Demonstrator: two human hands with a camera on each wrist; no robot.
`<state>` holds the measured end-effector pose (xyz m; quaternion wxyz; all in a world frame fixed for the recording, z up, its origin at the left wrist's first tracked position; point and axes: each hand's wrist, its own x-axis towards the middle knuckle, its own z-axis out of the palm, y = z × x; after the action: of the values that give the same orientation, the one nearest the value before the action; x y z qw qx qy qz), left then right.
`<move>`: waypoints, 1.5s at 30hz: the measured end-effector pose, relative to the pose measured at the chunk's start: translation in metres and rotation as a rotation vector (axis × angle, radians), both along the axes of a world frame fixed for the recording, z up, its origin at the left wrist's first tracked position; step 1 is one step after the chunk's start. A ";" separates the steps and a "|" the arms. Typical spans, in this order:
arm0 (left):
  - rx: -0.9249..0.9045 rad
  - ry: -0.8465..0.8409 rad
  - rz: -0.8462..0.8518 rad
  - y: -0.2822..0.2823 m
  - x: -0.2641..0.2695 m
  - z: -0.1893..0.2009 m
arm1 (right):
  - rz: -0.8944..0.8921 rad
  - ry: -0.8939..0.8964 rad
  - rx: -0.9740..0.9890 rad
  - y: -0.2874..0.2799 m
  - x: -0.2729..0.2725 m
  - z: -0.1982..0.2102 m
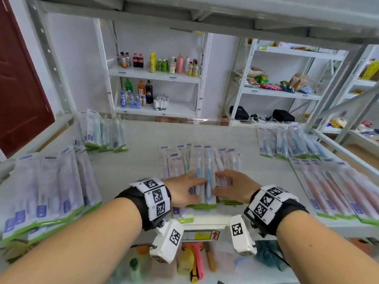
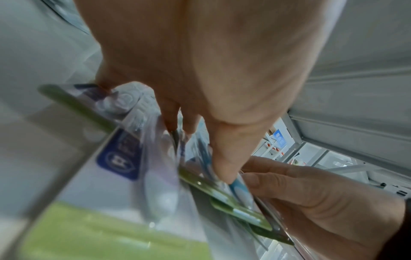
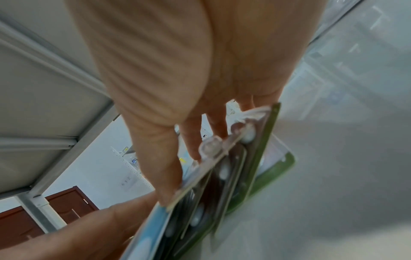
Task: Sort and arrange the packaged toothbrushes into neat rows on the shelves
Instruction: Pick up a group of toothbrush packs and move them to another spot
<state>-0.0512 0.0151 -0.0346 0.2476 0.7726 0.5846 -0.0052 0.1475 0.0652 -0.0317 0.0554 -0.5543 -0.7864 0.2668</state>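
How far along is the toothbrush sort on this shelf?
Mostly done, by the look of it. Purple packs lie in a row at left, pink packs at right, blue packs at back right, green packs at back left. In hand: the left hand and right hand work the mixed centre pile. Left: splitting that pile by colour.

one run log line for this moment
left hand: holds blue toothbrush pack | right hand: on mixed middle pile | phase: sorting
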 end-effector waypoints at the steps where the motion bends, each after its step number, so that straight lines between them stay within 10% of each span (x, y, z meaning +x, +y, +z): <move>1: -0.003 0.001 0.002 -0.004 0.000 0.000 | -0.009 -0.008 -0.013 -0.004 -0.001 0.004; 10: 0.044 -0.121 0.111 -0.021 0.003 0.007 | -0.106 -0.534 0.097 -0.034 -0.034 0.025; 20: 0.099 -0.147 0.334 -0.020 0.011 0.010 | -0.190 -0.415 0.025 -0.036 -0.051 0.022; 31: 0.186 -0.327 0.550 -0.003 0.015 0.018 | -0.427 0.149 0.028 -0.030 0.007 0.031; 37: 0.304 -0.623 0.569 0.017 0.030 0.031 | -0.619 0.785 -0.092 -0.022 0.051 0.021; 45: 0.022 -1.073 0.647 0.051 0.103 0.038 | -0.741 0.782 0.030 0.023 0.118 0.027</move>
<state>0.0520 0.0661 0.0031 0.4875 0.4540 0.5834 0.4646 0.2656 0.0877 -0.0046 0.4422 -0.6533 -0.4625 0.4046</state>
